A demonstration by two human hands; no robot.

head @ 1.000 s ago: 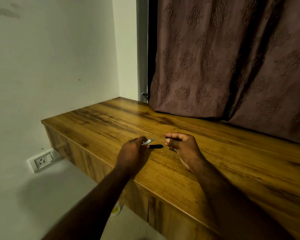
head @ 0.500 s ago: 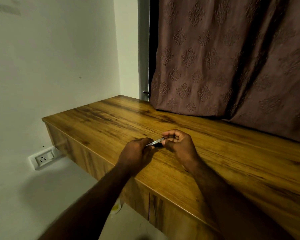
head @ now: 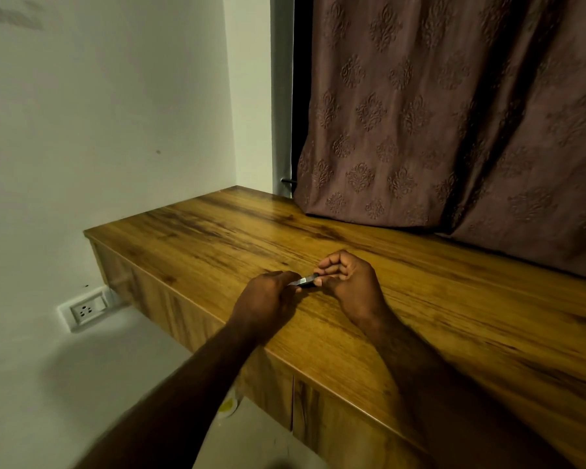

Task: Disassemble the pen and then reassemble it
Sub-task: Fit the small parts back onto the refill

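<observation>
**Inspector:** Report the position of the pen point(head: 304, 281).

**Assistant:** It is held between both hands, just above the wooden counter point(head: 420, 299), near the front edge. The left hand point(head: 268, 296) is closed on the silver end; the right hand point(head: 347, 282) pinches the dark end with thumb and forefinger. Only a short stretch of the pen shows between them.

**Inspector:** What has changed?

**Assistant:** A second ago the hands were apart: the left held a silver piece alone, a dark piece lay on the counter between them, and the right hand was empty. Now the two pieces are brought together in line.

**Inspector:** Meaning for the task?

**Assistant:** In my judgement, reassembly is under way. Whether the pieces are fully seated I cannot tell; the joint is too small and partly covered by fingers. Other parts, if any remain, are not visible.
</observation>
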